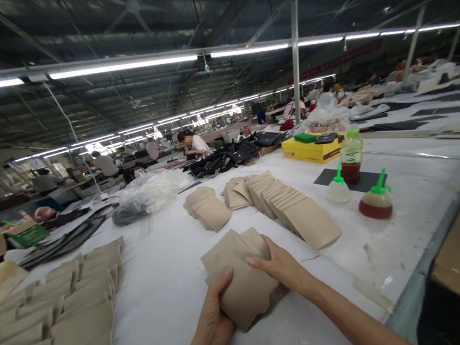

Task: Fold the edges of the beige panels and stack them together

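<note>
Between my two hands is a stack of beige leather pieces (244,285), slightly fanned and tilted above the white table. My left hand (217,317) grips its left edge, thumb on top and fingers underneath. On the right side my right hand (282,265) is closed on the same stack, its thumb lying across the top piece. Just beyond it, a long overlapping row of beige pieces (314,221) and a smaller fanned pile (211,209) lie on the table. Rows of larger beige pieces (78,328) cover the table at the left.
At the right stand two green-tipped squeeze bottles (375,204) (338,189) and a bottle of reddish liquid (351,161). Behind them is a yellow box (309,149). A plastic bag (146,194) and black leather pieces (232,156) lie farther back. People work in the background.
</note>
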Demonstrator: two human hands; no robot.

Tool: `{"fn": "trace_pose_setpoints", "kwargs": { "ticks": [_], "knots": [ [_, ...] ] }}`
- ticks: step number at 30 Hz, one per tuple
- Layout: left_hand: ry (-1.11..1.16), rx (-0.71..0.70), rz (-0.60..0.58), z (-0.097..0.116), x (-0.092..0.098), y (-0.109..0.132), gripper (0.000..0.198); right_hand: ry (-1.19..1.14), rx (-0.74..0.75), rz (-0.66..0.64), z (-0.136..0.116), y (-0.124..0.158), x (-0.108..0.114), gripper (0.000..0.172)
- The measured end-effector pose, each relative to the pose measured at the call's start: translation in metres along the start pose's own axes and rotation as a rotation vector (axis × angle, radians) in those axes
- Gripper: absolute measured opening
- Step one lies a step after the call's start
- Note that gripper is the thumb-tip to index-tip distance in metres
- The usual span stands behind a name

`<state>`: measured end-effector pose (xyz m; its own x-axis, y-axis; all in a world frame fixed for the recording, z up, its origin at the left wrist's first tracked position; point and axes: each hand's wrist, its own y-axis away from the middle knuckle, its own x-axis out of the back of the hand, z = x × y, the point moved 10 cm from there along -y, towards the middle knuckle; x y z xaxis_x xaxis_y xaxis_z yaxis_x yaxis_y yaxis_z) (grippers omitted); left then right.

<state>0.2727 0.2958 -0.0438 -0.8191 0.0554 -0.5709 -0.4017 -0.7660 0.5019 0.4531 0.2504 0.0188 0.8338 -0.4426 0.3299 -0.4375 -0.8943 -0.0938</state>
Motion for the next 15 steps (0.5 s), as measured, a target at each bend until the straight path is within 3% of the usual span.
{"fn": "trace_pose_setpoints", "kwargs": {
  "ticks": [2, 6, 8, 12, 15],
  "knots": [
    [0.024, -0.025, 0.005, 0.005, 0.005, 0.001, 0.054, -0.047, 0.034, -0.030, -0.014, 0.000, -0.014, 0.093],
    [0.075, -0.103, -0.023, 0.021, 0.008, 0.001, 0.051, -0.147, 0.062, -0.039, -0.036, -0.014, -0.031, 0.121],
    [0.090, -0.139, -0.048, 0.030, 0.006, -0.001, 0.050, -0.188, 0.099, -0.078, -0.050, -0.024, -0.037, 0.126],
    [0.067, -0.186, -0.096, 0.043, -0.005, -0.012, 0.051, -0.236, 0.204, -0.204, -0.073, -0.044, -0.043, 0.112],
    [-0.022, -0.167, -0.145, 0.040, -0.014, -0.022, 0.055, -0.243, 0.226, -0.283, -0.067, -0.054, -0.047, 0.099]
  ]
}}
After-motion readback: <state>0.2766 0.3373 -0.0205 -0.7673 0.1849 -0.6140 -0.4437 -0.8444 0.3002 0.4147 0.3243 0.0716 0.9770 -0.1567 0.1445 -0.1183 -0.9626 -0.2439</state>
